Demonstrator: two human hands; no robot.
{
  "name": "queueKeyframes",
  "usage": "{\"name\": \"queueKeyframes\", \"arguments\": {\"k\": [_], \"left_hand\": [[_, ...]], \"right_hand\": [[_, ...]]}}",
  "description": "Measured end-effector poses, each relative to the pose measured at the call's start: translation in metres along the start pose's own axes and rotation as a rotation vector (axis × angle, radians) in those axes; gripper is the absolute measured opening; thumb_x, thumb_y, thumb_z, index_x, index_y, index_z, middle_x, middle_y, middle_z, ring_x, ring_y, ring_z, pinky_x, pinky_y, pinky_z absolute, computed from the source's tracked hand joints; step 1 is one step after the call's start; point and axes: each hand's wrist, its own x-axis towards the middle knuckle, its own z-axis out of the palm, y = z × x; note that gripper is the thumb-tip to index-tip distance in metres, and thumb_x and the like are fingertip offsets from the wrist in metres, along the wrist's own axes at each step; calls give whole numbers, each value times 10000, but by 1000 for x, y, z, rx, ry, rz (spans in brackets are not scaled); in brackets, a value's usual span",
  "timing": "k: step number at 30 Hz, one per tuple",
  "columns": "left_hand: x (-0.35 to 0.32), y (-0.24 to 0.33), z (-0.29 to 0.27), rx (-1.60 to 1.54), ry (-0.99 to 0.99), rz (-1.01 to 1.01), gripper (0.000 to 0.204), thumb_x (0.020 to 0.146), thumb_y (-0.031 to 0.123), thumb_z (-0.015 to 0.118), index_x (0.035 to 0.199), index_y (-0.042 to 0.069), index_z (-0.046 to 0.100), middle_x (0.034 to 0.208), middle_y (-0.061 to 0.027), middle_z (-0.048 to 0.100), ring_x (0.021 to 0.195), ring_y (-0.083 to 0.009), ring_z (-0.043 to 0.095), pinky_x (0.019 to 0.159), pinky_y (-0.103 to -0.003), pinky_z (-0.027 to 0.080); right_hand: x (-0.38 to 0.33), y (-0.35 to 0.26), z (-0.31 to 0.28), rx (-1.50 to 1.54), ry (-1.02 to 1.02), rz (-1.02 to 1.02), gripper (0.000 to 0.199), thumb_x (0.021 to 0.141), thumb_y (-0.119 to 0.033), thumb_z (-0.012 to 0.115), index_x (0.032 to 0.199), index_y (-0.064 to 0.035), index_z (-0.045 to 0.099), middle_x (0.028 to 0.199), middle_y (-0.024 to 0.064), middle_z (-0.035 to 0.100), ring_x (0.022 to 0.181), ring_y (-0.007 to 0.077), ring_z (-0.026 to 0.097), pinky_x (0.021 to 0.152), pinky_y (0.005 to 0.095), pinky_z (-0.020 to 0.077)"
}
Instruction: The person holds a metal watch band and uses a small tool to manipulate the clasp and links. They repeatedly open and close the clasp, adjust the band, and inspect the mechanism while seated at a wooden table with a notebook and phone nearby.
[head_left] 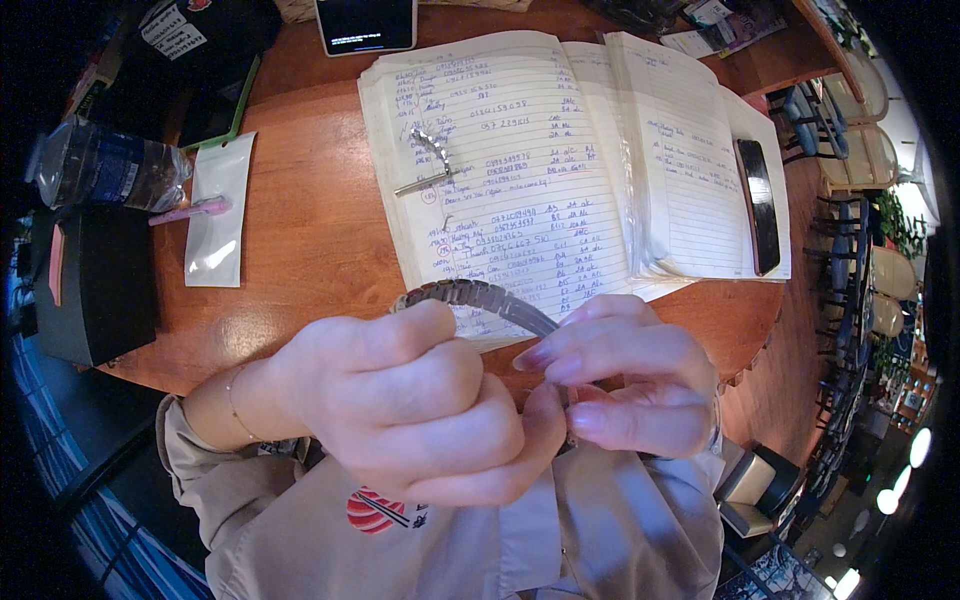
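One metal watch band point(482, 298) is held before an open notebook point(545, 130), clamped in the curled left hand point(410, 400) and pinched by the right hand point(645, 370); some metal links point(437, 152) are laid upon that notebook.

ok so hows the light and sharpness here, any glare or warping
In the head view, the fisheye warps the chairs near the right rim and the corners go black; lamps at lower right blow out white; also in the head view, bluish-violet light tints the right hand, while the metal link band shows distinct links.
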Motion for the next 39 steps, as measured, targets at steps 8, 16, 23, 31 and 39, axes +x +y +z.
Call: {"name": "queueKeyframes", "arguments": {"k": [8, 16, 23, 31, 39], "left_hand": [[1, 0, 0, 22, 6, 9, 233, 609, 272, 656, 775, 131, 573, 642, 21, 350, 586, -137, 361, 440, -271, 281], [1, -2, -1, 22, -23, 2, 267, 606, 272, 660, 803, 106, 589, 651, 13, 362, 594, -140, 368, 429, -270, 317], [2, -2, -4, 19, -40, 4, 276, 617, 285, 657, 814, 105, 585, 656, 16, 372, 597, -138, 369, 445, -267, 329], [2, -2, -3, 3, -49, -25, 302, 610, 308, 662, 817, 105, 578, 669, 14, 392, 586, -137, 398, 450, -273, 332], [5, -4, -5, -70, -75, -76, 320, 595, 307, 670, 819, 97, 582, 687, 13, 410, 587, -139, 422, 452, -271, 333]], "right_hand": [[0, -3, -2, 9, -7, 52, 215, 676, -18, 666, 877, -48, 595, 861, 130, 596, 726, 215, 595, 659, 335, 493], [3, -4, -11, 18, -135, 107, 196, 719, 9, 608, 899, -40, 545, 907, 149, 546, 731, 262, 601, 621, 333, 470], [3, -2, -8, 44, -82, 84, 201, 696, -55, 621, 890, -9, 593, 888, 141, 581, 758, 240, 595, 661, 322, 488], [0, 0, -5, 106, -42, 100, 211, 677, -6, 623, 886, -1, 596, 895, 146, 569, 732, 253, 595, 617, 311, 481], [1, 2, 1, 107, 39, 102, 213, 679, 41, 631, 882, -9, 596, 848, 113, 535, 671, 229, 585, 550, 298, 457]]}}
